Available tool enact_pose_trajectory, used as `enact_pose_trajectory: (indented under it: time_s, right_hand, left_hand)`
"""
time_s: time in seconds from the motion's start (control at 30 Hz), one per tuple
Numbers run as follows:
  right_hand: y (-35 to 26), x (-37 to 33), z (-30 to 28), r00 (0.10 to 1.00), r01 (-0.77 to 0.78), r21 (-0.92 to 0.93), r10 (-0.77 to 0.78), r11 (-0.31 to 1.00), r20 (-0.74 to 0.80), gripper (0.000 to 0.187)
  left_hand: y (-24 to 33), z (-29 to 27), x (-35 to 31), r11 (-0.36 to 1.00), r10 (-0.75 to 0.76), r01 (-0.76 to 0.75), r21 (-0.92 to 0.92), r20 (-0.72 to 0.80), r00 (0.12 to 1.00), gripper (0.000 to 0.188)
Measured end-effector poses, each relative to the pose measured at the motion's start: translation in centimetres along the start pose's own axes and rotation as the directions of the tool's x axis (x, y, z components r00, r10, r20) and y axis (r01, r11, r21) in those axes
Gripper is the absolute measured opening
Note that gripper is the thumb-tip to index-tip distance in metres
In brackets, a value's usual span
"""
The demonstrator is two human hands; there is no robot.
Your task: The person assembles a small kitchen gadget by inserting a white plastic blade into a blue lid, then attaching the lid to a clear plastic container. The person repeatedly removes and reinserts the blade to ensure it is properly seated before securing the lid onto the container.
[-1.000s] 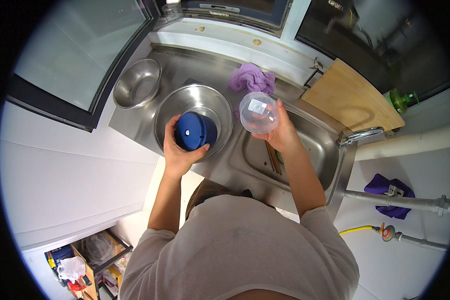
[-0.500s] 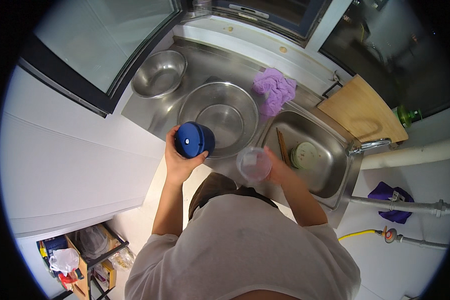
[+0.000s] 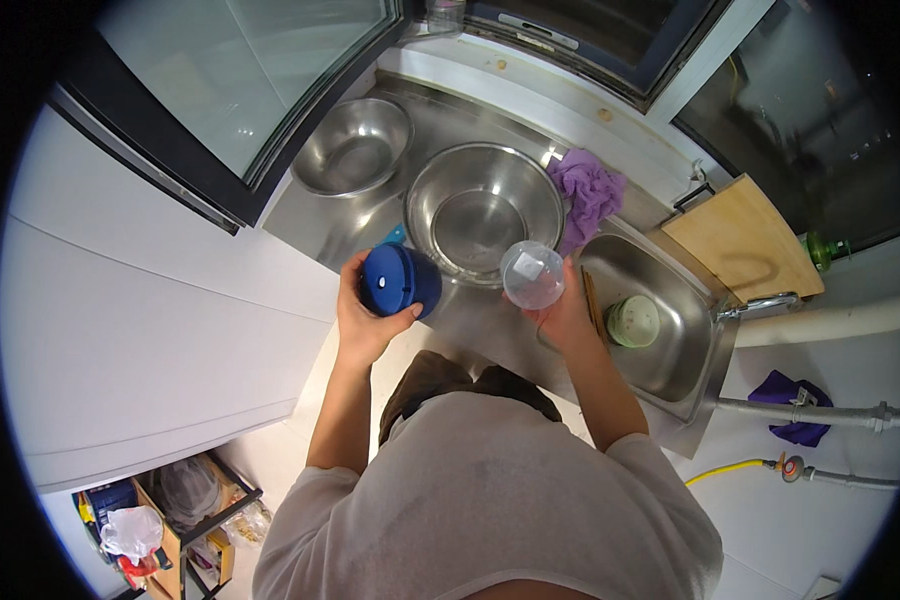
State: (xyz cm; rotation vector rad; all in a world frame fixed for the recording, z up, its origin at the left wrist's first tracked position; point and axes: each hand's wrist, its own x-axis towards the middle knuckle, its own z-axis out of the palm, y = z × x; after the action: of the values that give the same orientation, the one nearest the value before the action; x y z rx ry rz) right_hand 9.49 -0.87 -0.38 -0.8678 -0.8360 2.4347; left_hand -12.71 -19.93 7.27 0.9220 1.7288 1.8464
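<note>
My left hand (image 3: 363, 328) is wrapped round a dark blue cylindrical lidded container (image 3: 402, 278), with a white dot on its round end. Thumb and fingers grip it from either side, near the front edge of the steel counter. A clear plastic cup (image 3: 532, 278) with a pale square label is in my right hand (image 3: 567, 315), held level with the blue container and apart from it. Just behind both hands, a large steel basin (image 3: 431, 215) rests on the counter. A small bright blue piece (image 3: 397, 234) shows past the container; its kind is unclear.
A smaller steel bowl (image 3: 305, 165) stands at the back left under the open window (image 3: 255, 130). The purple cloth (image 3: 592, 190) lies beside the sink (image 3: 670, 372), which holds a pale green bowl (image 3: 633, 321) and chopsticks (image 3: 593, 302). A wooden board (image 3: 740, 235) leans near the tap (image 3: 760, 304).
The right hand has lifted the clear cup forward and to the right, and it is no longer blurred. The left hand keeps its grip on the blue container. The view has shifted slightly.
</note>
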Motion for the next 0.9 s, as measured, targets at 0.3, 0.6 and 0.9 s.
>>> enact_pose_trajectory:
  time_s: [0.3, 0.6, 0.9]
  right_hand:
    - [3.6, -1.9, -2.0, 0.951, -0.276, -0.170, 0.242, 0.946, -0.193, 0.070]
    - [5.0, 1.5, -3.6, 0.819, -0.549, -0.417, 0.368, 0.724, -0.440, 0.087]
    - [2.6, 0.5, -3.6, 0.916, -0.342, -0.875, -0.085, 0.344, -0.391, 0.076]
  left_hand:
    - [-0.1, 0.1, 2.3, 0.944, -0.040, 0.074, -0.322, 0.110, 0.993, 0.081]
    - [2.6, 2.1, 1.0, 0.994, 0.058, -0.043, -0.098, 0.157, 0.986, 0.089]
    - [2.8, 5.6, -0.5, 0.995, 0.091, -0.095, 0.026, 0.126, 0.988, 0.089]
